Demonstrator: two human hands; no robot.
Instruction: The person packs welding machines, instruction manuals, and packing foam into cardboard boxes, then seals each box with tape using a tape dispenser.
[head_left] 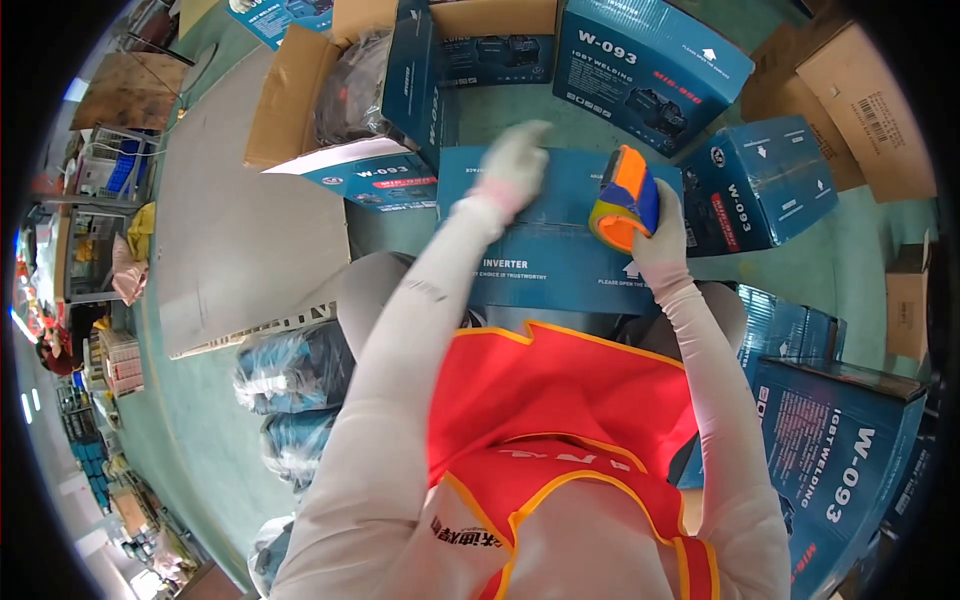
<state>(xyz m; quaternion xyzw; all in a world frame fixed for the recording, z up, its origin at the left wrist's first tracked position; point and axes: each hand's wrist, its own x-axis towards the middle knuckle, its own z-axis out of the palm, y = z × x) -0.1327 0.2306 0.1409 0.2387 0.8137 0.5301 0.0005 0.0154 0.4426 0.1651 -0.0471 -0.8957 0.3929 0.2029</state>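
A blue carton (545, 250) stands between my knees with its top flaps folded down and a seam across the top. My left hand (512, 172), in a pale glove, is over the far left part of this top. Its fingers are smeared by motion, so their pose is unclear, and I cannot tell whether they touch the cardboard. In my right hand (664, 240), also gloved, is an orange and blue tape dispenser (628, 195). The fingers wrap round it above the right end of the carton.
An open carton (285, 100) with a plastic-wrapped item (355, 90) stands at the far left. Closed blue cartons (650, 70) sit at the far side and right. Plastic-wrapped blue machines (290, 370) lie on the left floor beside a grey board (240, 220). Brown cartons (865, 110) stand far right.
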